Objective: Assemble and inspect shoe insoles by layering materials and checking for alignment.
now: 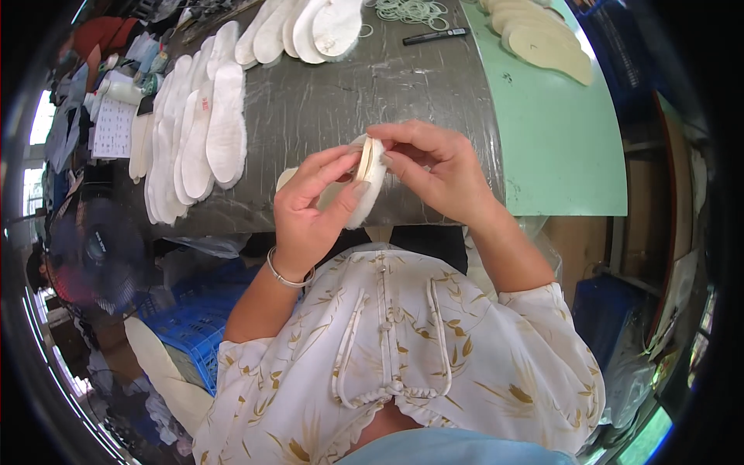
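Observation:
Close in front of my body, over the table's near edge, I hold a fleecy white insole (370, 186) on edge between both hands. Cream layers show along its upward edge. My left hand (314, 194) pinches it from the left, thumb on the near side and fingers on the far side. With thumb and fingertips, my right hand (434, 164) grips its far right end. A cream rounded end (286, 178), perhaps of another insole, peeks out behind my left hand; the rest of it is hidden.
Overlapping rows of white insoles (226, 128) lie at the left and far side of the dark table (310, 101). Rubber bands (407, 11) and a black marker (435, 36) lie far right of centre. Cream insoles (546, 48) rest on a green board (562, 147). A fan (97, 248) and blue crate (194, 333) stand left.

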Tool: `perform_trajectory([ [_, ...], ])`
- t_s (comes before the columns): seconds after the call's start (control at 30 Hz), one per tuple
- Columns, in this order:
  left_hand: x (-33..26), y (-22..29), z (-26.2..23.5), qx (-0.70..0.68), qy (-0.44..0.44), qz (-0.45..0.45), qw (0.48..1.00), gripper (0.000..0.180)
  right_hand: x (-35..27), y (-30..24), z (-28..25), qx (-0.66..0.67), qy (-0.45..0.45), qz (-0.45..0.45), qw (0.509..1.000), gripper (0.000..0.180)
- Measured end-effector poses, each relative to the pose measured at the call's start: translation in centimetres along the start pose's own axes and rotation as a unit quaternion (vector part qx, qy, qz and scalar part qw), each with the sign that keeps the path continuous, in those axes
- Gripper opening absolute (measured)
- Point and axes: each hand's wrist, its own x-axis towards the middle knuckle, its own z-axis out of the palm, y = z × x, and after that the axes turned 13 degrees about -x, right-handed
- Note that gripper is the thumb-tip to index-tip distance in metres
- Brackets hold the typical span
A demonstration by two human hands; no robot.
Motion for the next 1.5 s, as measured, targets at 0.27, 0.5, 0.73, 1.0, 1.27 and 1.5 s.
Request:
perform_trajectory([
  [0.27, -1.2, 3.2, -2.9, -0.008, 0.09, -0.046, 0.995, 0.022, 4.2, -2.2, 1.9, -0.209, -0.025, -0.246, 0.946, 0.018],
  [0.5, -0.7, 5.9, -5.9, -0.058, 0.146, -0.117, 0.981, 0.028, 6.8, -3.9, 5.7, -0.266, 0.031, -0.381, 0.885, 0.02],
  [0.73, 0.4, 10.5, -10.5, 0.006, 0.102, -0.133, 0.986, 0.028, 10.1, -8.2, 8.2, -0.294, 0.013, -0.49, 0.82, 0.021],
  [1.0, 3.4, 14.4, -13.0, 0.098, 0.045, -0.097, 0.989, 0.025, 11.9, -12.6, 8.9, -0.352, 0.05, -0.55, 0.755, 0.023],
  [1.27, 6.3, 12.9, -12.6, 0.184, 0.01, -0.042, 0.982, 0.019, 11.2, -13.3, 6.0, -0.425, -0.052, -0.579, 0.694, 0.027],
  [1.5, 6.5, 13.1, -11.1, 0.132, 0.007, -0.047, 0.99, 0.023, 10.3, -13.5, 5.5, -0.304, -0.023, -0.408, 0.861, 0.01],
])
